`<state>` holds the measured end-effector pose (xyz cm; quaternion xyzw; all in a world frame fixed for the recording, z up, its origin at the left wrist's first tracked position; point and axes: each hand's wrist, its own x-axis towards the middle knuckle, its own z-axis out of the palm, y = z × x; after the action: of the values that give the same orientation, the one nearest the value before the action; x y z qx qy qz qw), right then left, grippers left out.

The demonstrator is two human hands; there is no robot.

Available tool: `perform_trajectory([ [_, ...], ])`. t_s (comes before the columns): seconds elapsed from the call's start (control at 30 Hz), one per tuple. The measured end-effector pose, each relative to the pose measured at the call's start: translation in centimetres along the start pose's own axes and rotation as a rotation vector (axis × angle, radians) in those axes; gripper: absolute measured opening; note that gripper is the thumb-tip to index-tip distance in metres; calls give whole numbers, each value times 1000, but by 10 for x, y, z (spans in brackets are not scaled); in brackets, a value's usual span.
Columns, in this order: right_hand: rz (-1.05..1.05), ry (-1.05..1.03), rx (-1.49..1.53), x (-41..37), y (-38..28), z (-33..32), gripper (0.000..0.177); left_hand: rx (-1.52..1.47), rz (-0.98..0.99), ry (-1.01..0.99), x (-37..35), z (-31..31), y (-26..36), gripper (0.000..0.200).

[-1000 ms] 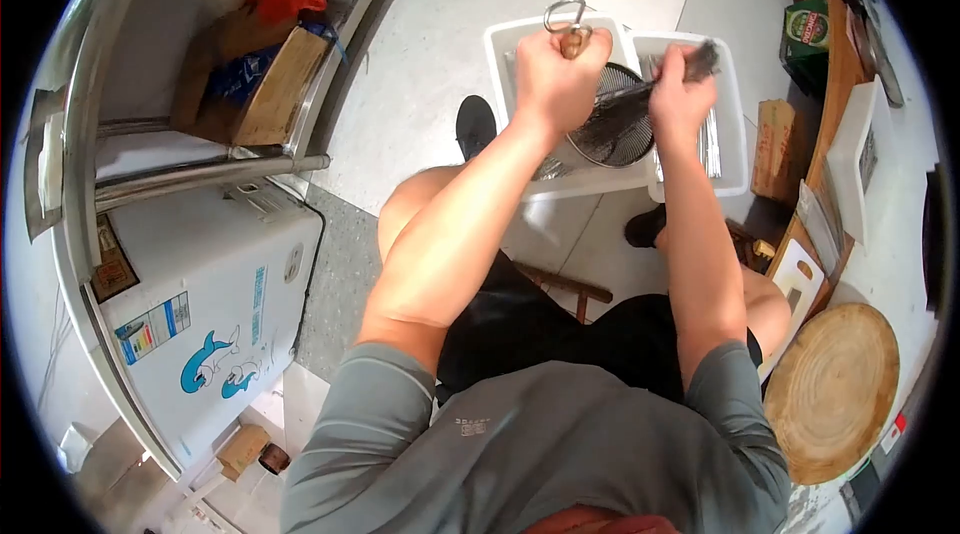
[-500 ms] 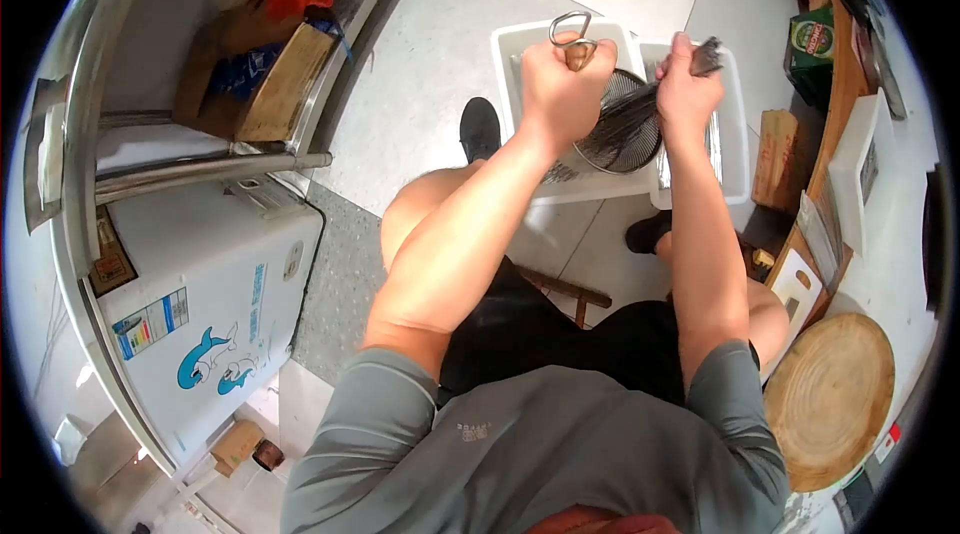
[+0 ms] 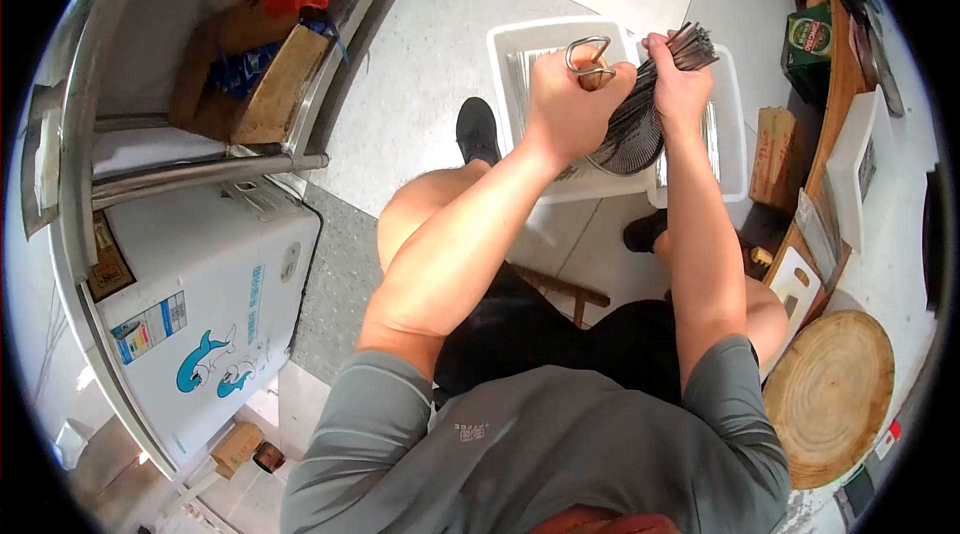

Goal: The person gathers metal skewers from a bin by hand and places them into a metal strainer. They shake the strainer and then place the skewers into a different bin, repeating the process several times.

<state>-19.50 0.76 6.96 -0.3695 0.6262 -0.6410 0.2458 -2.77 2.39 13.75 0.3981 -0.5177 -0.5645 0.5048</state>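
My left hand [image 3: 578, 104] is closed round the handle of a wire mesh strainer [image 3: 634, 152], with the metal loop at the handle's end sticking out above the fist. The strainer's round basket hangs over two white tubs. In my right hand [image 3: 682, 84] is a bundle of thin dark metal sticks [image 3: 692, 48], its lower part reaching down into the mesh basket. Under my left hand stands the left white tub [image 3: 502, 42], with thin sticks in it. The right white tub [image 3: 735, 124] is beside it, partly hidden by my right hand.
A white appliance [image 3: 220, 294] and a shelf with an open cardboard box [image 3: 270, 84] are on the left. On the right are a round wooden board [image 3: 830, 399], a small carton [image 3: 774, 156] and a green box [image 3: 808, 39]. A wooden stool [image 3: 580, 296] shows between my legs.
The strainer and my left hand have shifted slightly right and tilted. The stick bundle has turned steeper, its upper ends spread more above my right hand.
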Motion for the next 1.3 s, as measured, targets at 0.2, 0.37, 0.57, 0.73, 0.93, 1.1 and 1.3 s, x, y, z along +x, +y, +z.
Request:
perform_trajectory([
  [0.2,25,67,-89,-10,-25,8,24,-24,-41,77,5,-2,10,36],
  [0.37,-103,-29,-14,-13,-18,-7,24,-113,-46,39,3,-6,11,35],
  [0.57,-1,36,-97,-8,-4,-3,27,-59,13,18,-2,-3,10,35],
  [0.73,-90,114,-143,-8,-37,5,35,-50,8,50,7,-9,10,34],
  [0.93,-223,107,133,12,-100,4,31,-16,11,80,7,-8,20,34],
  [1.1,-238,53,269,32,-127,1,26,-74,70,104,8,-9,30,33],
  [1.3,-191,83,270,37,-137,0,20,-72,179,152,15,-16,29,34],
])
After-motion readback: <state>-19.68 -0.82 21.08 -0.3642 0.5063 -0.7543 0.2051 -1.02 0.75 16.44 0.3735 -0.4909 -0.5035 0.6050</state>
